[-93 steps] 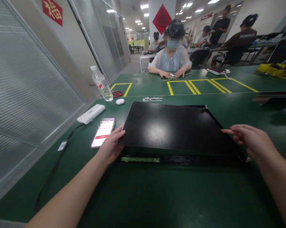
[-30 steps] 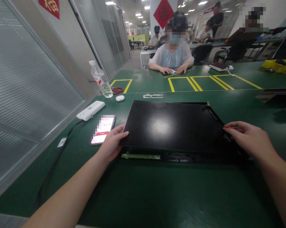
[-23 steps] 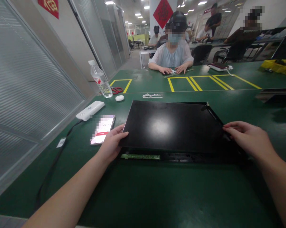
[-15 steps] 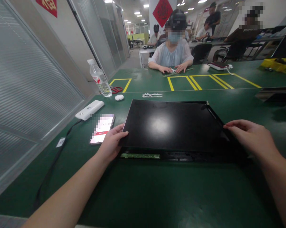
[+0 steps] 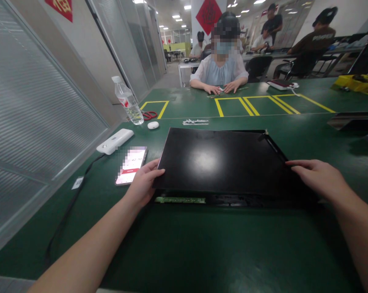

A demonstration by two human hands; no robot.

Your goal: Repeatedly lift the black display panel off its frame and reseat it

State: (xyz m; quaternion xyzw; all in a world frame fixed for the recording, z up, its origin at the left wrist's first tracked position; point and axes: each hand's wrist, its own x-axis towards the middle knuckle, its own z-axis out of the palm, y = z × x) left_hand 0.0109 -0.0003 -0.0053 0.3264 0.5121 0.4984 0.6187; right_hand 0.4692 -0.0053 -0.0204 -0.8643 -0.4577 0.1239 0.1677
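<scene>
head view: black panel (image 5: 217, 160) between left hand (image 5: 143, 182) and right hand (image 5: 320, 177)

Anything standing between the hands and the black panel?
Nothing visible separates the left hand from the black panel; it grips the left edge. At the right hand, the rim of the dark frame lies by the fingertips; whether they touch the panel is unclear.

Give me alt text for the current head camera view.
The left hand holds a glossy black panel over a black frame on a green table, the right hand at the frame's right side. A phone lies nearby; a person sits opposite.
</scene>
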